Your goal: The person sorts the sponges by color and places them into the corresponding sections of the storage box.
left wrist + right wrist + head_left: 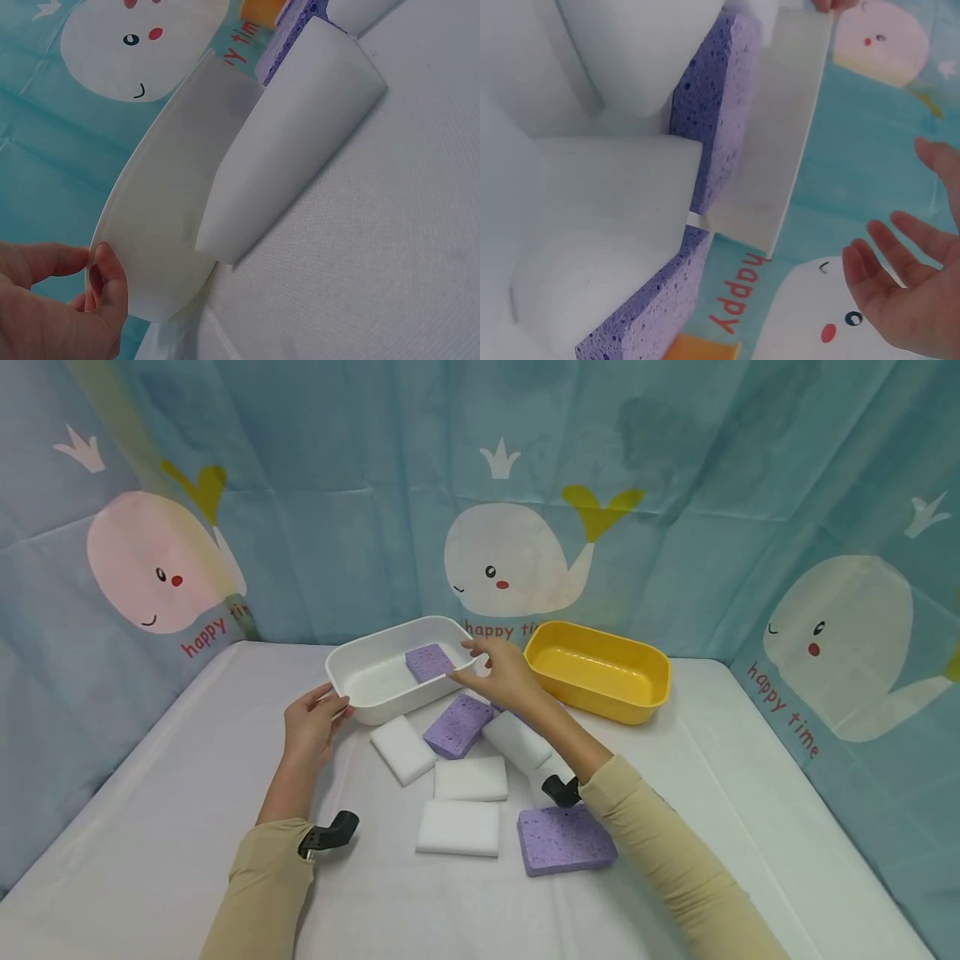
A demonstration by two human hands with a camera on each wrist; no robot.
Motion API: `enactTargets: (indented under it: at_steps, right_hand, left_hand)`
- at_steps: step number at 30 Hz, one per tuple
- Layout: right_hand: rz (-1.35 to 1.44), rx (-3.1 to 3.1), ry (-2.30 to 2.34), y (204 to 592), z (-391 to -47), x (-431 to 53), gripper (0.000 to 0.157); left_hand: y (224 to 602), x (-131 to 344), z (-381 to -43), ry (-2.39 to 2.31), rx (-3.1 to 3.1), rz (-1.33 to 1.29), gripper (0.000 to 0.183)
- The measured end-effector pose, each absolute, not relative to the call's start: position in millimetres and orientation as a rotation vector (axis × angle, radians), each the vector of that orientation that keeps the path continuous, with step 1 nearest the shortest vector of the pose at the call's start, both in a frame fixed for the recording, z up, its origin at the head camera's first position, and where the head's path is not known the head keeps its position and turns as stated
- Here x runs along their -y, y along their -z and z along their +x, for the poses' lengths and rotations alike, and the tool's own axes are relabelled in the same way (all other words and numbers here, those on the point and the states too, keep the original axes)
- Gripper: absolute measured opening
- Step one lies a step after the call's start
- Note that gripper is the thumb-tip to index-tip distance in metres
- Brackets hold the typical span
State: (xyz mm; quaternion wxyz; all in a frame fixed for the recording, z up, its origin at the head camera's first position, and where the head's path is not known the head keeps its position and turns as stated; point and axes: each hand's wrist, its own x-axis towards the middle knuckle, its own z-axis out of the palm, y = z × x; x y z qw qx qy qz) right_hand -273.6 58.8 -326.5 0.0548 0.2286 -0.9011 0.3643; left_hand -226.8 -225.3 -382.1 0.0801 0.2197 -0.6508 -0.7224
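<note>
With the left hand (pixel 311 727) pinching the rim of the white tub (pixel 405 700) just beyond a pitted purple sponge (pixel 459 727), and the right hand (pixel 504 674) spread, a one-ended tug could swing it into that sponge.

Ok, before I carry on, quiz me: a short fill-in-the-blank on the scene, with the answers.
1. The left hand pinches the rim of a tray coloured ____.
2. The sponge inside that tray is coloured ____.
3. The right hand is holding ____.
4. The other tray is coloured ____.

Answers: white; purple; nothing; yellow.
</note>
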Motion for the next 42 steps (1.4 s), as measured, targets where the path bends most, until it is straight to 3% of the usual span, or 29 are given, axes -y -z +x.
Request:
enactTargets:
  at_steps: [26, 42]
  right_hand:
    - [0.972, 2.584, -1.199, 320, -218, -109, 0.053]
    - [1.258, 2.557, -1.158, 345, -190, -140, 0.053]
  left_hand:
    - [384, 225, -227, 2.160, 1.942, 0.660, 0.060]
    - [381, 225, -227, 2.177, 1.925, 0.675, 0.060]
